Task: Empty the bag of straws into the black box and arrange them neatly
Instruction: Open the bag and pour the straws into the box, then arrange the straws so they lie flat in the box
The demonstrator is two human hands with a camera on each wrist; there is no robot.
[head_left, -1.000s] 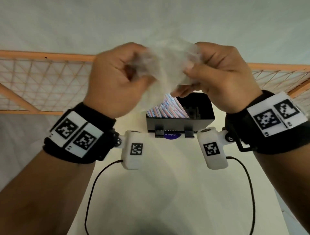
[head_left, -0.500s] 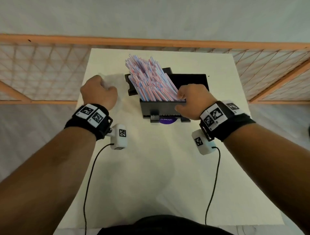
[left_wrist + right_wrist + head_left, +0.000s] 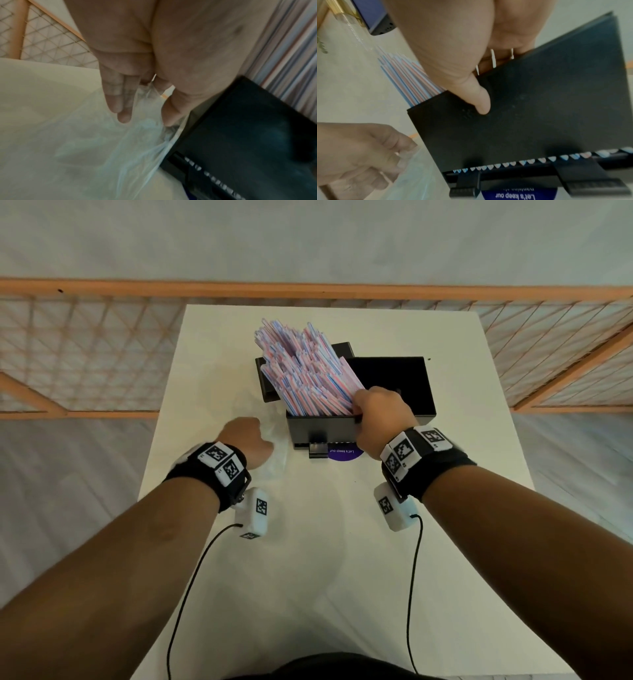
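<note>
Pink, blue and white striped straws (image 3: 305,371) lie heaped in the black box (image 3: 322,428), leaning out over its far left corner. My right hand (image 3: 373,412) grips the box's front wall: the thumb (image 3: 481,102) presses the outside and the fingers curl over the rim among the straw ends. A row of straw tips (image 3: 522,162) shows in the slot at the base of the box (image 3: 539,115). The clear plastic bag (image 3: 274,463) lies crumpled on the table left of the box. My left hand (image 3: 246,440) pinches the bag (image 3: 102,148) between thumb and fingers.
The box stands on a small white table (image 3: 342,577) over a purple round sticker (image 3: 344,453). A black flap (image 3: 342,349) sticks out behind the straws. An orange rail with mesh (image 3: 308,292) runs past the far edge. Cables hang from both wrists.
A second ago both hands held the bag up over the box. The left hand has brought the bag down to the table beside the box; the right hand has gone to the front rim.
</note>
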